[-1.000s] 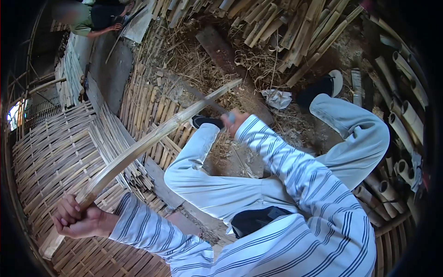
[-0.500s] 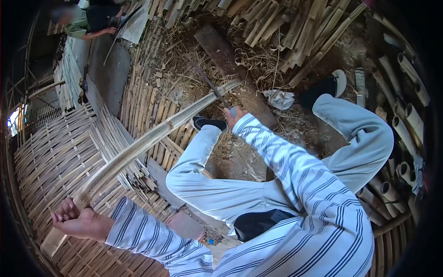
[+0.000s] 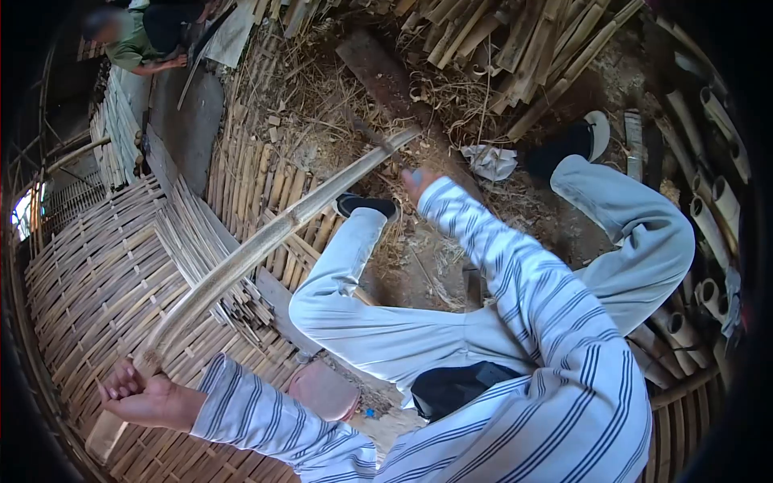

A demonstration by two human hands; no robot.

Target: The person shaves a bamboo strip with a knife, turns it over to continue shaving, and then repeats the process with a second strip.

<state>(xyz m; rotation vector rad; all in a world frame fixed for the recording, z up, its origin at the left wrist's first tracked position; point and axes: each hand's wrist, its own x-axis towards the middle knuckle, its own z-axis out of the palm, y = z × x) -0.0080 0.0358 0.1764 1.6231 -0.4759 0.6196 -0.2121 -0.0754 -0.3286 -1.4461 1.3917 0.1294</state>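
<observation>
Woven bamboo matting fills the lower left, the biggest thing here, with a heap of split bamboo up top and a stack of hollow poles on the right. Light trousers with bent knees take up the middle. The pale bamboo strip slants right across, its near end sticking out past the left hand, its far end by a dark board. Left arm's out low to the side, fingers curled around the strip, wrist turned up. Right arm reaches forward, the right hand closed in a fist on a knife, handle mostly hidden. The blurry blade crosses the strip near its far end; can't tell if it's biting in. Crumpled paper lies beyond that fist, and a tiny blue scrap sits beside a pinkish slab.
</observation>
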